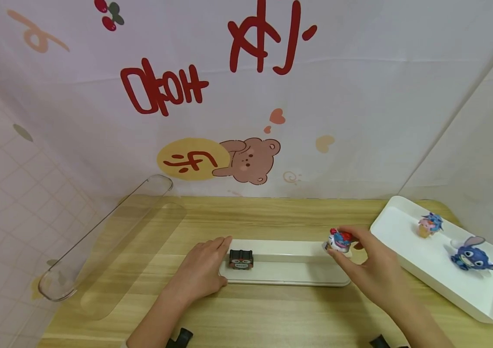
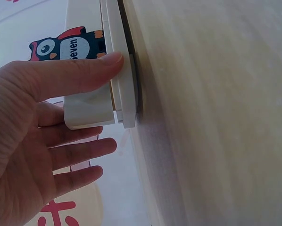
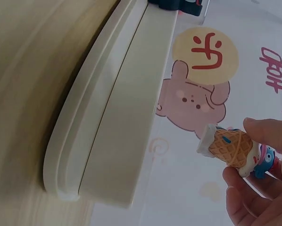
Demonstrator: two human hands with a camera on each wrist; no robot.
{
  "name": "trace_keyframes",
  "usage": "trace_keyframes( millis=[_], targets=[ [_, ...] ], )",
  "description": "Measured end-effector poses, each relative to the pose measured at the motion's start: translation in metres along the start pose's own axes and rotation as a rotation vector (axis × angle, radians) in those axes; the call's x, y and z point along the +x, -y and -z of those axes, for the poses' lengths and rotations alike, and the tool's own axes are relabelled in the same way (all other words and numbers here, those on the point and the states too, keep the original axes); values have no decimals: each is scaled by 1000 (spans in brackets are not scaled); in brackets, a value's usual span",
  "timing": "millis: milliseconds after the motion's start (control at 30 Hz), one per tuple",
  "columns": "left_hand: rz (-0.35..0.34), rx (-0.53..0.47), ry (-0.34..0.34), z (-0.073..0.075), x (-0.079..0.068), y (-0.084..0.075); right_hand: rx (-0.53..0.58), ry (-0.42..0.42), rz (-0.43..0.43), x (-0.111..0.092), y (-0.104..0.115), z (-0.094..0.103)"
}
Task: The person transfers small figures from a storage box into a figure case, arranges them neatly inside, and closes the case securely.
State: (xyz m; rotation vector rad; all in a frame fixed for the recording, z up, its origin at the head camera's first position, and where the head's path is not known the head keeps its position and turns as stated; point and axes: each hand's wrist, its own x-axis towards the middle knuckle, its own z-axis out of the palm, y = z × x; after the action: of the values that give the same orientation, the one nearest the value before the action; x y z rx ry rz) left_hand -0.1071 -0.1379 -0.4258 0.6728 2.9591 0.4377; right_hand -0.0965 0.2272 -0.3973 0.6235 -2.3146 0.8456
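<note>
A long cream-white stepped base [image 1: 289, 271] lies crosswise on the table. My left hand [image 1: 203, 266] grips its left end, thumb along the front and fingers behind. A black owl figure [image 1: 241, 259] with "Seven" on its belly stands on the base beside that hand. My right hand [image 1: 374, 270] pinches an ice-cream-cone figurine [image 1: 339, 240] above the base's right end. In the right wrist view, its waffle cone [image 3: 230, 147] ends in a white square bottom, held apart from the base. A blue character sits in its top, partly hidden by the fingers.
At the right stands a white tray [image 1: 429, 261] with a blue big-eared figurine [image 1: 474, 255] and a blue-haired cone figurine [image 1: 429, 225] in it. A clear plastic cover [image 1: 107, 232] lies at the left. A printed white cloth [image 1: 359, 96] hangs behind the wooden table [image 1: 246, 319].
</note>
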Motion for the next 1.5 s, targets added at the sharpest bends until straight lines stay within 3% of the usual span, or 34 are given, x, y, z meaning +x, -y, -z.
trace_keyframes(
  millis=[200,633,900,1100,1500],
  targets=[
    [-1,-7,-5,0,0,0,33,6,68,3,7,-10],
    [-17,-4,-16,0,-1,1,58,36,106,5,23,-33],
    [-27,2,-22,-1,0,1,52,53,115,4,30,-47],
    [-20,-6,-17,-1,0,0,88,104,73,3,34,-57],
    [-15,-1,-12,1,-1,0,36,155,84,0,39,-79]
  ],
)
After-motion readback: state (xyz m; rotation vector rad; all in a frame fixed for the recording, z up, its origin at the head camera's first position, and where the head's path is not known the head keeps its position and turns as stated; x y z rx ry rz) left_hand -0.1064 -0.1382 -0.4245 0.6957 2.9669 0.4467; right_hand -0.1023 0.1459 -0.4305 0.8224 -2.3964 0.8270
